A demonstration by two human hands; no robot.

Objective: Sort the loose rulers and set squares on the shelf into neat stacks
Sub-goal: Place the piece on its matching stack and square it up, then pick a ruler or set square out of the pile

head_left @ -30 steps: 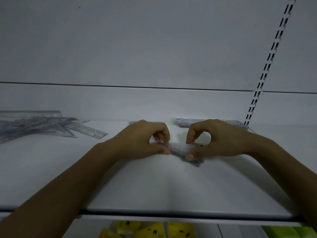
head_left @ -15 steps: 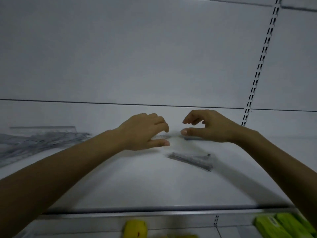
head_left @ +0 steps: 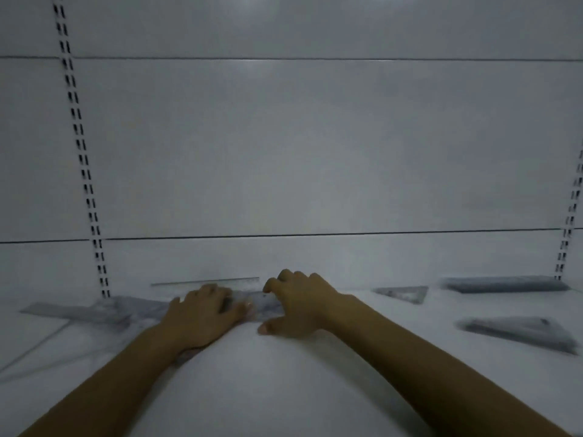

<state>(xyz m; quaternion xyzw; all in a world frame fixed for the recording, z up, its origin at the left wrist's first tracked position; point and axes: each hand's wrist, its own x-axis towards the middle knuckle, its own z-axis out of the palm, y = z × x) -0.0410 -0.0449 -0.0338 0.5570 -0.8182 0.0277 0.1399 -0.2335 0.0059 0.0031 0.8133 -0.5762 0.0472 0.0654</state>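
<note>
Here, left hand (head_left: 205, 313): palm down, fingers stretched flat and slightly spread, pressing on the pile of rulers (head_left: 126, 310).
Right hand (head_left: 299, 305): arched over the pile's right end, fingers bent on the far side, thumb low on the near side; the blur hides whether it actually clamps the rulers.
Pile of rulers: clear plastic, loosely overlapped, lying along the back of the shelf (head_left: 299, 389) from the left edge to between the two hands; markings too smeared to read.
Single ruler (head_left: 205, 281): just behind the hands, against the back panel (head_left: 315, 152).
Set square (head_left: 403, 293): flat, right of the right hand, apart from it.
Back stack (head_left: 504, 283): grey, far right, by the wall.
Triangular stack (head_left: 520, 332): nearer the front, right side.
Slotted upright (head_left: 82, 159): runs up the panel above the pile's left part.
</note>
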